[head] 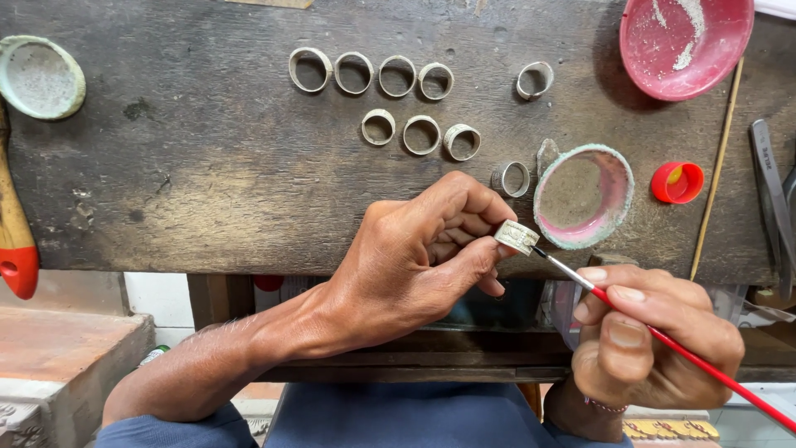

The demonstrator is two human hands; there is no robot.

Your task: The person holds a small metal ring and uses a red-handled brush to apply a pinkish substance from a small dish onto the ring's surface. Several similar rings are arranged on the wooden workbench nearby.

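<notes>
A dark, worn wooden tabletop (207,166), scuffed and stained with pale patches, is seen from above; below its front edge a tiled floor and a reddish block at lower left are partly visible, along with blue cloth over the person's lap. On the tabletop, a row of four metal rings (371,73) is laid out near the far edge, a second row of three rings (421,133) just below it, a single ring (535,80) apart to the right, and one more ring (514,178) beside a shallow round dish (584,197) with a pink, crusted rim. A red bowl (685,41) holding traces of white powder is seen at upper right, a red bottle cap (677,182) near a thin wooden stick (717,166), metal tweezers (771,195) at the right edge, a pale green dish (40,76) at upper left, and a red-tipped wooden handle (15,232) at the left edge. A wide silver band (517,236), pale grey with a patterned outer face, is pinched between thumb and fingertips of the left hand (423,257), just in front of the tabletop's edge. A fine brush (663,340) with a red handle is gripped by the closed right hand (647,340), its tip touching the band's side.
</notes>
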